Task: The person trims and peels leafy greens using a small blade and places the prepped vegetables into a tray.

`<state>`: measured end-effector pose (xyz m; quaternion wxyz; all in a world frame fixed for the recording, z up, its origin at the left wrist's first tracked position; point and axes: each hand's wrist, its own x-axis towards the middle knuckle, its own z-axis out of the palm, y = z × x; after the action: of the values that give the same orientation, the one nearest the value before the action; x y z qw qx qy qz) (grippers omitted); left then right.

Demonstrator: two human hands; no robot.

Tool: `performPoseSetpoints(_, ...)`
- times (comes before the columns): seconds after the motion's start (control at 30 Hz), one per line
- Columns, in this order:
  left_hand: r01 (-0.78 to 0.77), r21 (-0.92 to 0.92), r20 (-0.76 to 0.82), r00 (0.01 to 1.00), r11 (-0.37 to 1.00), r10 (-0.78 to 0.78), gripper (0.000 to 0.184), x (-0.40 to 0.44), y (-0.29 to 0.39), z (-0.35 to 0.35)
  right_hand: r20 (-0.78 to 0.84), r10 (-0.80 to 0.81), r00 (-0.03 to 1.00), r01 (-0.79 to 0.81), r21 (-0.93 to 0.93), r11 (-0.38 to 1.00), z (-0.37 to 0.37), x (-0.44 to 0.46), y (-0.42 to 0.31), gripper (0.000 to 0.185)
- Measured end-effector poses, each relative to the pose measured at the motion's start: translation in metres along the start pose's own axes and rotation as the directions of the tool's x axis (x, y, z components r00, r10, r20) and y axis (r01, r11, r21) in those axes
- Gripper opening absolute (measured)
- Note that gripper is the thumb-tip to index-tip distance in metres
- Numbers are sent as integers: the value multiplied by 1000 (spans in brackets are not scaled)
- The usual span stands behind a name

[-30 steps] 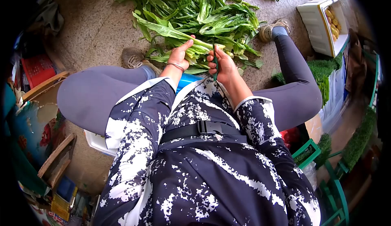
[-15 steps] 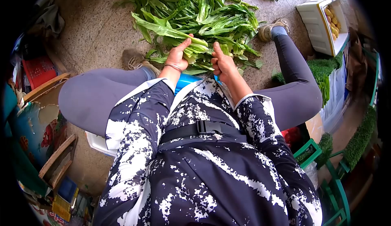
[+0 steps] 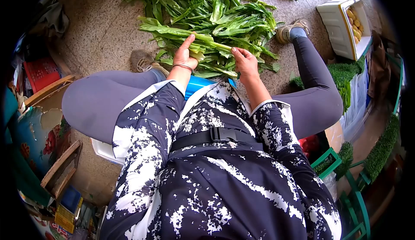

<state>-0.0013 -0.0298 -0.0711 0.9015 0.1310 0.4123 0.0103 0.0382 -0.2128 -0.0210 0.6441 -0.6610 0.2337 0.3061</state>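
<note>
My left hand (image 3: 185, 58) is closed round a bunch of leafy greens (image 3: 162, 27), long narrow leaves like lettuce with pale stalks. The leaf tips point to the left, away from my body. Between the thumb and fingers of my right hand (image 3: 247, 63) is the end of one pale stalk (image 3: 220, 46), which runs across from the left hand's bunch. Beyond both hands a loose pile of the same greens (image 3: 233, 21) covers the floor. Below them, between my knees, part of a blue plastic thing (image 3: 198, 85) shows; the rest is hidden by my clothes.
A white foam box (image 3: 335, 24) at the upper right holds yellowish, potato-like pieces (image 3: 355, 26). Green artificial grass (image 3: 346, 73) lies near my right knee. On the left are a red basket (image 3: 42, 75) and a wooden frame (image 3: 62, 171). Speckled floor (image 3: 101, 28) surrounds the pile.
My right hand has moved slightly right and now pinches a stalk end; before, its thumb was raised beside the bunch. My left hand has shifted slightly left with the greens.
</note>
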Motion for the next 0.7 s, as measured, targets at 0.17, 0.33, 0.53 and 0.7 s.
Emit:
performPoseSetpoints(0.17,15,-23,-53,998,1000,-16,27,2,-1,0,-5,234,972,-205,465,861,10,-21,-8,42)
performPoseSetpoints(0.33,64,-21,-12,998,998,-64,29,-3,-9,3,319,214,923,-334,391,858,34,-25,2,21)
performPoseSetpoints(0.53,89,56,62,994,994,-93,27,-5,-16,-1,212,303,929,-355,281,892,35,-14,12,19)
performPoseSetpoints(0.7,55,67,-81,995,996,-49,27,9,-14,-11,-74,485,871,-462,211,862,26,-10,27,19)
